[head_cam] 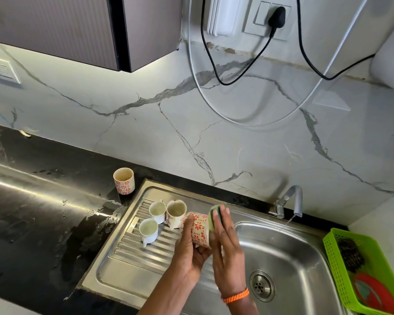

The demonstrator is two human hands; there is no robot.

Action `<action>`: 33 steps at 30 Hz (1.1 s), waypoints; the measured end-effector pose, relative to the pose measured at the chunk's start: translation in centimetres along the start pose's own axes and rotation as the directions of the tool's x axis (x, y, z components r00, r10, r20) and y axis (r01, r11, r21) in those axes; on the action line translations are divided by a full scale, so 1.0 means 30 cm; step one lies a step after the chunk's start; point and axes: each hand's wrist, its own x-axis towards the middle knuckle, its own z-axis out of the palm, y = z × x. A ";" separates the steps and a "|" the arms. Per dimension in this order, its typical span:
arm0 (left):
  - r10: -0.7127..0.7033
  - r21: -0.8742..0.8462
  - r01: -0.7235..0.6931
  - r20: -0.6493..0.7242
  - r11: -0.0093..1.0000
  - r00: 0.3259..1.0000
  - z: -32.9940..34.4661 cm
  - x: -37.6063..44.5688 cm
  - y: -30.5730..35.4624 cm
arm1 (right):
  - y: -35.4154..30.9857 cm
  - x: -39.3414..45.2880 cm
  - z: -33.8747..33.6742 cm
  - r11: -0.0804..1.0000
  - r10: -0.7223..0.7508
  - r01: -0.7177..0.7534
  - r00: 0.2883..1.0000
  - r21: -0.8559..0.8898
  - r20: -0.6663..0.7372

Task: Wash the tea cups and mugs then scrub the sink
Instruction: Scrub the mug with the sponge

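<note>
the left hand (pixel 192 248) grips a patterned cup (pixel 199 228) from below, fingers curled round its wall. the cup lies on its side, its long axis running left to right, base toward the other cups and mouth toward the basin (pixel 289 253). it is held in the air above the inner edge of the drainboard (pixel 132 253), just left of the basin. the right hand (pixel 225 242) presses a green and yellow sponge (pixel 214 214) flat against the cup's mouth, fingers straight and pointing up and away.

five cups show in all. three stand upright on the drainboard: two small white ones (pixel 157 211) (pixel 148 230) and one patterned (pixel 175 213), the last just beside the held cup. a fourth patterned cup (pixel 124 180) stands upright on the black counter (pixel 43 212), near the sink's back left corner.

one tap (pixel 290 201) at the back runs a thin stream into the basin. one green basket (pixel 337 264) sits to the right of the sink, holding a dark scrubber (pixel 350 254) and something red. an orange band (pixel 236 296) circles the right wrist.
</note>
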 end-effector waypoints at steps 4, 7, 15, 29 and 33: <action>0.013 0.018 -0.013 0.035 1.000 0.999 0.011 0.004 -0.012 | 0.003 0.099 -0.037 0.997 -0.003 0.006 0.999 0.083 -0.036; 0.020 -0.016 -0.019 0.053 1.000 0.998 0.016 0.008 0.021 | 0.017 0.034 -0.018 1.000 -0.030 0.030 1.000 0.006 0.000; -0.002 -0.032 0.005 0.087 0.999 0.996 0.006 0.021 0.029 | 0.051 -0.047 0.011 1.000 -0.015 0.016 0.999 0.026 -0.041; -0.025 -0.076 0.031 0.079 0.997 0.997 0.006 0.046 0.038 | 0.062 -0.073 -0.047 0.978 -0.194 0.198 0.979 -0.060 0.070; 0.020 -0.024 -0.018 0.072 1.000 0.997 0.021 0.043 0.064 | 0.063 -0.054 -0.077 0.999 -0.032 0.033 0.999 0.030 -0.013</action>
